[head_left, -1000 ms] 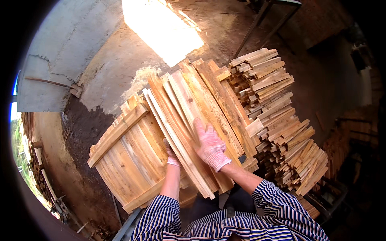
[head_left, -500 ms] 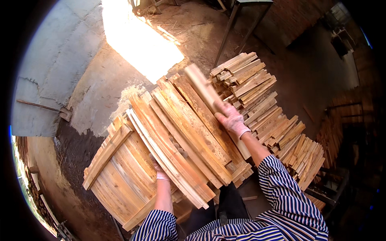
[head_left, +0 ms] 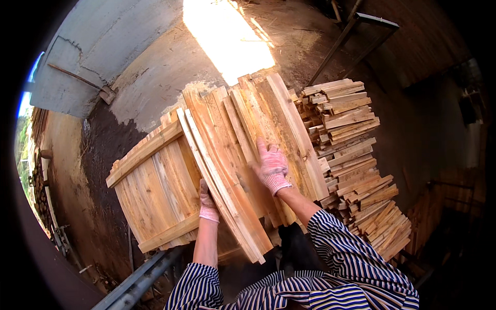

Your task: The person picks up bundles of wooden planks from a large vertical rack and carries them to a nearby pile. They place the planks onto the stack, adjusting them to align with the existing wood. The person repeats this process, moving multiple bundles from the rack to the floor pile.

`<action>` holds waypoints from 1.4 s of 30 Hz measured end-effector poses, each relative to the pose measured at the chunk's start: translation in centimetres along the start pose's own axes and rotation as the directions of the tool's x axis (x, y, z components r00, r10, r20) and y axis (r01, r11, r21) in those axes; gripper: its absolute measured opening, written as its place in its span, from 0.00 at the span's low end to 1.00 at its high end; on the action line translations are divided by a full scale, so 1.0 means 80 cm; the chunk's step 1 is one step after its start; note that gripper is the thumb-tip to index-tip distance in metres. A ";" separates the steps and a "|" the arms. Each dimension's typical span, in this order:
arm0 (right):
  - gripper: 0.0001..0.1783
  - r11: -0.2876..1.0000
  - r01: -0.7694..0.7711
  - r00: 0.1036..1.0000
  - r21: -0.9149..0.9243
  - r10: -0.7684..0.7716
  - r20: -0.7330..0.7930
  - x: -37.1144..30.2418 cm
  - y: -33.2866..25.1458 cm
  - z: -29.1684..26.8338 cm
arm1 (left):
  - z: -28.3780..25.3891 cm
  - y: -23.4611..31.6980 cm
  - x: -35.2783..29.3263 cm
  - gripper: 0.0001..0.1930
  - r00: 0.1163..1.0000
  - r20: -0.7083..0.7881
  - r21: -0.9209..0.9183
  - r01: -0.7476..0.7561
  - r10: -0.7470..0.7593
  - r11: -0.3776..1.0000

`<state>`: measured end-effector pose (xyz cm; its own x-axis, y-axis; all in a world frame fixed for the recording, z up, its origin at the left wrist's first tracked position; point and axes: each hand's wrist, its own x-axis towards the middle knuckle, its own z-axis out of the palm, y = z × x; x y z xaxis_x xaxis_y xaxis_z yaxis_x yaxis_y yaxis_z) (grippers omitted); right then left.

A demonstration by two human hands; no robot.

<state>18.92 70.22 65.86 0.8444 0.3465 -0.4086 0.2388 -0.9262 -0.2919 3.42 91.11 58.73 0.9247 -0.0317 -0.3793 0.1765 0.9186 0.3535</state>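
My left hand (head_left: 208, 202), in a pale work glove, is closed around the outer edge of several thin wooden boards (head_left: 222, 178) standing close together at a tilt; its fingertips are hidden behind them. My right hand (head_left: 272, 166), in a pink-stained glove, lies on top of the boards further right, fingers extended and thumb apart and blurred. To its right, a long pale plank (head_left: 297, 134) rests along the side of the row. Left of my left hand lies a panel of boards (head_left: 160, 181) with a crosspiece (head_left: 146, 151) over its far end.
A long stack of short wooden pieces (head_left: 356, 150) runs along the right. Beyond it stands a metal-legged stand (head_left: 356, 41). A long-handled tool (head_left: 77, 77) leans against the grey wall at the far left. A metal rail (head_left: 144, 281) sits lower left; bright sunlight falls on the floor.
My right hand has let go of the pale plank, now lying at the row's right side, and moved left onto the boards. My left hand keeps its hold. The view has turned.
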 end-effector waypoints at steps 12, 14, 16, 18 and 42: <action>0.51 0.999 -0.029 0.997 0.022 0.030 -0.066 -0.005 -0.058 0.029 | -0.021 -0.052 -0.198 0.47 0.874 -0.252 0.193 -0.376 0.416 0.906; 0.51 0.995 -0.059 0.995 0.077 0.065 -0.072 -0.003 -0.053 0.026 | 0.006 -0.052 -0.197 0.49 0.858 -0.260 0.187 -0.405 0.443 0.895; 0.50 0.996 -0.038 0.999 0.085 0.038 0.006 -0.025 -0.072 -0.003 | 0.002 -0.044 -0.218 0.50 0.790 -0.339 0.195 -0.472 0.510 0.860; 0.49 0.994 0.111 0.994 0.026 -0.111 0.009 -0.046 -0.076 -0.010 | 0.016 -0.032 -0.229 0.51 0.806 -0.311 0.197 -0.464 0.504 0.864; 0.48 0.602 0.684 0.702 -0.412 -0.697 0.147 0.212 -0.146 -0.039 | -0.095 0.070 -0.309 0.57 0.702 -0.475 0.156 -0.527 0.531 0.836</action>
<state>31.92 86.44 65.04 0.3554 0.9107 -0.2106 0.9190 -0.3816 -0.0994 -21.01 100.03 63.56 0.5823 0.6525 -0.4850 -0.2869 0.7231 0.6283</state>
